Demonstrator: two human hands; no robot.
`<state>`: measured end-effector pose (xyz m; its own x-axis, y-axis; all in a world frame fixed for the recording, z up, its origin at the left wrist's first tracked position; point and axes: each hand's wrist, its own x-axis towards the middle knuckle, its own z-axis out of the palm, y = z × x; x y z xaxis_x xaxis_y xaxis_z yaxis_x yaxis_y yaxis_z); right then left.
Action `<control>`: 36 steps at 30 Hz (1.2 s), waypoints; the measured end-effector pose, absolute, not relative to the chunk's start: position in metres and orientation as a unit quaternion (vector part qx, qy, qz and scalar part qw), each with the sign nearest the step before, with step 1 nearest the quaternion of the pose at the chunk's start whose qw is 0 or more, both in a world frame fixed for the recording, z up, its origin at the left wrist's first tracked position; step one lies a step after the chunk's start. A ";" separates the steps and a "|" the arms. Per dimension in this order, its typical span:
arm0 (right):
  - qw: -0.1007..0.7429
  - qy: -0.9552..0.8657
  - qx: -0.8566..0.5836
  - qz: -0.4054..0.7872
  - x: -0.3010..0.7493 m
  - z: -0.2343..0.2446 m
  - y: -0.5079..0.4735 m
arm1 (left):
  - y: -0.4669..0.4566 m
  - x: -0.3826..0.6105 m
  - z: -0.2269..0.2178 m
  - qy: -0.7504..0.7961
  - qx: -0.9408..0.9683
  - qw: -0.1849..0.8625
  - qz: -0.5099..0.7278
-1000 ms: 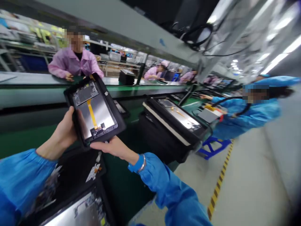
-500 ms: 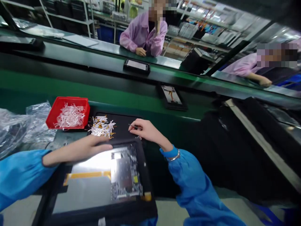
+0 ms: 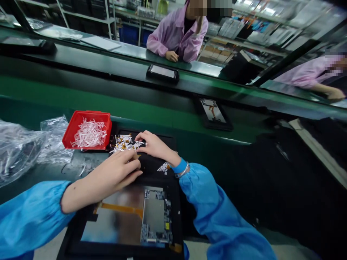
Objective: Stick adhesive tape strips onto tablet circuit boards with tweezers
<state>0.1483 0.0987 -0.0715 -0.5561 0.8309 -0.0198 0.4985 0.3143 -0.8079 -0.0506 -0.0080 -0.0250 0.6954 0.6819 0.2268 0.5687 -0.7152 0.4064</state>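
Note:
In the head view, my right hand (image 3: pixel 154 145) pinches a pair of tweezers (image 3: pixel 141 143) at the edge of a pile of small white strips with orange-brown ends (image 3: pixel 123 142). The pile rests on a black tray (image 3: pixel 151 164). My left hand (image 3: pixel 120 169), fingers loosely bent and apart, hovers between the pile and an opened tablet (image 3: pixel 121 225); I see nothing in it. The tablet shows a silvery panel, a circuit board (image 3: pixel 155 216) and an orange ribbon cable (image 3: pixel 119 208). My left wrist hides part of its upper left.
A red bin (image 3: pixel 67 134) of white paper-like strips (image 3: pixel 90 133) stands left of the pile, near clear plastic bags (image 3: pixel 20 151). Two devices (image 3: pixel 215 112) (image 3: pixel 162 72) lie farther back. Black material (image 3: pixel 260 180) covers the right side. People in pink sit across the bench.
My right hand has moved left with the tweezers to the pile. My left hand has shifted right, its fingers now more bent. The camera view has also shifted.

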 end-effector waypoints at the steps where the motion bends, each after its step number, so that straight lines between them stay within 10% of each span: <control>1: 0.210 -0.779 -0.424 0.410 0.148 -0.073 0.100 | -0.006 -0.053 -0.026 0.346 0.906 0.154 0.188; 24: 0.444 -0.541 -0.352 0.621 0.176 -0.018 0.019 | 0.016 -0.030 -0.006 0.401 0.736 0.449 0.310; 36: 0.388 -0.819 -0.390 0.164 0.217 -0.013 -0.028 | -0.003 -0.059 0.018 0.461 0.669 0.526 0.251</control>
